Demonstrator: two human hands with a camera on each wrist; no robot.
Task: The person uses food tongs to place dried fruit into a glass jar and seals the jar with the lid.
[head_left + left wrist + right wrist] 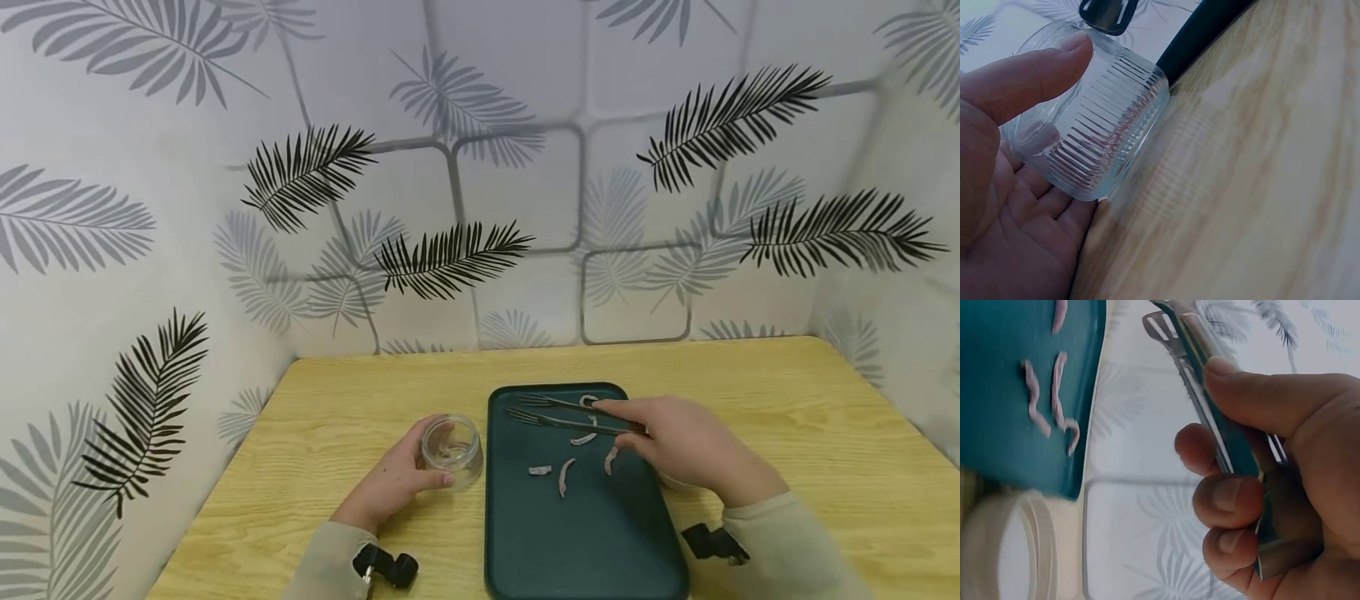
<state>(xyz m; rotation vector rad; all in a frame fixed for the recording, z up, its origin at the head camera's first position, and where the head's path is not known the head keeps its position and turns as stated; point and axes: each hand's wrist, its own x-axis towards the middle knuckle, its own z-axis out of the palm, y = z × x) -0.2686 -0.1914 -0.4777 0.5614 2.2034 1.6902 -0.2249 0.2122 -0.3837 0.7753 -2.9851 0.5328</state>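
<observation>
My left hand (393,479) holds a clear glass jar (463,462) from its left side, thumb at the front and fingers behind. The jar has ribbed walls (1107,119) and an uncovered mouth, and stands upright beside the tray. In my right hand (686,446) are metal tongs (555,422) with slotted, fork-like ends. Their tips are apart above the upper part of the dark green tray (585,550), with nothing visibly between them. Several pale pinkish, curved strips (565,479) lie scattered on the tray; some are partly covered by the tongs and right hand.
A round, whitish ring-shaped object (1038,544), perhaps a container or lid, sits just right of the tray, mostly hidden under my right hand in the head view. The light wooden table (840,433) meets a leaf-patterned wall (525,292) at the back.
</observation>
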